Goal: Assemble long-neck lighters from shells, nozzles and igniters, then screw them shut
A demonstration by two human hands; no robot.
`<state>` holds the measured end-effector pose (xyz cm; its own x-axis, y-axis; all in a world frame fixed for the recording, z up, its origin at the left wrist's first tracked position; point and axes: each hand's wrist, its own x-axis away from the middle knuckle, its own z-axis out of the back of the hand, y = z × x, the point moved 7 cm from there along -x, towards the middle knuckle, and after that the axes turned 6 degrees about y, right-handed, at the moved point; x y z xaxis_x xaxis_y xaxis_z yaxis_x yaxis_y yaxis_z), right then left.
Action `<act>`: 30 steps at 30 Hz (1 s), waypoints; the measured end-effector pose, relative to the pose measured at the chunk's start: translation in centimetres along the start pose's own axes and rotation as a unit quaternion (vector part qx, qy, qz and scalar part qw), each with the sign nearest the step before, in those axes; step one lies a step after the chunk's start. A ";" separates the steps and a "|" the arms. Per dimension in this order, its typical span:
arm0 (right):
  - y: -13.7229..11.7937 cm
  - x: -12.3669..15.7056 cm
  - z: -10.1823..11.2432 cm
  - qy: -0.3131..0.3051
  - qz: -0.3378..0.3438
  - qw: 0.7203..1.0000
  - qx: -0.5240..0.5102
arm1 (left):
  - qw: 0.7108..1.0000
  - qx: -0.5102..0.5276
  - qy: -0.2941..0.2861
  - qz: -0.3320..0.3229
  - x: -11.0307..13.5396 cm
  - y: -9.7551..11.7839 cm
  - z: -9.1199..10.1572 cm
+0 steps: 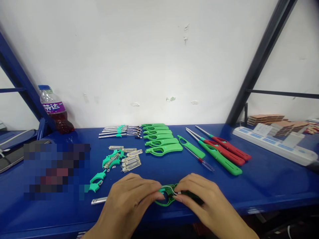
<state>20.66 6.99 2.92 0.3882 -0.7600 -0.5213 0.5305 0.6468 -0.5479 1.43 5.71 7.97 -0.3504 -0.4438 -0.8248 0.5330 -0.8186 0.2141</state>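
Note:
Near the table's front edge, a green lighter shell half lies open between my hands, its inside facing up. My left hand is closed on a metal lighter tube, whose slotted tip sticks out on the left; its fingertips meet at the teal collar by the shell. My right hand pinches a white wire that loops over the shell, next to a small black part. The shell's right end is hidden under my right hand.
Behind my hands lie teal triggers, clear fuel tanks, metal tubes with wires and green shell halves. To the right are a screwdriver, finished-looking lighters and a power strip. A bottle stands left.

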 end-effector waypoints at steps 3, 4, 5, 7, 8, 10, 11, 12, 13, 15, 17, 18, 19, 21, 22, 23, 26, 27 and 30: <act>0.0 0.0 0.0 -0.002 0.000 1.000 -0.002 | 0.998 -0.027 -0.022 -0.055 0.7 0.3 -1.0; 0.0 0.0 -0.1 -0.003 -0.001 1.000 -0.002 | 0.996 -0.045 -0.029 -0.071 1.1 0.3 -1.2; 0.0 0.0 -0.1 -0.003 -0.003 1.000 -0.002 | 0.994 -0.064 -0.037 -0.085 1.5 0.4 -1.3; 0.0 -0.1 -0.1 -0.004 -0.005 1.000 -0.003 | 0.988 -0.101 -0.054 -0.104 2.4 0.4 -1.5; 0.0 0.0 -0.1 -0.002 -0.004 1.000 -0.004 | 0.986 -0.115 -0.060 -0.107 2.8 0.4 -1.5; 0.0 0.0 -0.1 0.002 -0.001 1.000 -0.005 | 0.982 -0.140 -0.062 -0.111 3.5 0.5 -1.6; 0.0 0.0 0.0 0.004 -0.001 1.000 -0.005 | 0.980 -0.155 -0.061 -0.109 3.7 0.5 -1.6; 0.1 0.0 0.0 0.005 -0.002 1.000 -0.006 | 0.978 -0.171 -0.062 -0.106 3.8 0.6 -1.7; 0.1 0.0 0.0 0.005 -0.003 1.000 -0.006 | 0.975 -0.187 -0.069 -0.101 3.9 0.7 -1.8; 0.1 0.0 -0.1 0.003 -0.005 1.000 -0.007 | 0.968 -0.211 -0.098 -0.094 3.9 1.1 -2.0; 0.1 0.1 -0.1 0.003 -0.005 1.000 -0.010 | 0.961 -0.227 -0.125 -0.092 3.6 1.5 -2.0; 0.1 0.1 -0.1 0.004 -0.006 1.000 -0.012 | 0.959 -0.233 -0.134 -0.094 3.4 1.7 -1.9; 0.2 0.1 -0.1 0.004 -0.007 1.000 -0.013 | 0.956 -0.240 -0.139 -0.094 3.1 1.8 -1.7; 0.2 0.1 -0.1 0.004 -0.009 1.000 -0.013 | 0.954 -0.244 -0.145 -0.092 2.5 2.0 -1.4; 0.2 0.0 -0.2 0.004 -0.010 1.000 -0.012 | 0.955 -0.242 -0.148 -0.090 2.3 2.1 -1.3; 0.2 0.0 -0.2 0.003 -0.009 1.000 -0.012 | 0.955 -0.239 -0.149 -0.090 2.1 2.1 -1.2; 0.3 0.0 -0.2 0.002 -0.012 1.000 -0.009 | 0.955 -0.239 -0.141 -0.108 1.8 2.1 -1.1; 0.3 0.0 -0.1 0.001 -0.012 1.000 -0.008 | 0.955 -0.238 -0.135 -0.116 1.9 2.1 -1.0; 0.3 0.1 -0.1 -0.001 -0.014 1.000 -0.007 | 0.961 -0.217 -0.126 -0.113 2.4 1.8 -1.1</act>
<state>20.76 7.09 2.68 0.3739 -0.7781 -0.5047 0.5312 0.6257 -0.5712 2.37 3.59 5.85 -0.6409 -0.3913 -0.6604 0.6737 -0.6992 -0.2394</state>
